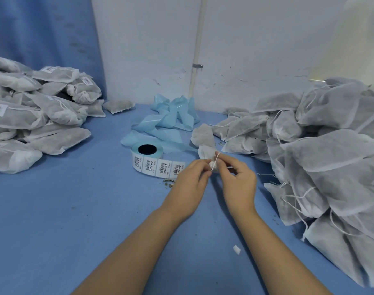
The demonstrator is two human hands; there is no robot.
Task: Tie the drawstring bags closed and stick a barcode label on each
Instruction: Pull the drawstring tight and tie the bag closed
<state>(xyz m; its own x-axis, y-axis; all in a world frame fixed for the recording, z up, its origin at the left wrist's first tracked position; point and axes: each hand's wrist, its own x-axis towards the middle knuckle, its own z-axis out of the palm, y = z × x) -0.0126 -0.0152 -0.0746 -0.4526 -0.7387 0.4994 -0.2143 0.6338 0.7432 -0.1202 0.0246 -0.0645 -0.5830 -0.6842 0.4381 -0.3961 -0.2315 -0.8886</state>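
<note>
While tying is in hand: small grey-white non-woven drawstring bag (pixel 203 136), middle of the blue table (pixel 75 209), just right of the white barcode-label roll (pixel 147 159). My left hand (pixel 188 184) pinches its gathered neck; my right hand (pixel 239 184) pinches the thin white cord (pixel 217 156). Next, I judge: cinch the knot, peel a label.

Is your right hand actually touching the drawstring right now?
Touching. The head view shows the right hand pinching the white drawstring at the gathered neck of the bag, with no gap between fingers and string.
</note>
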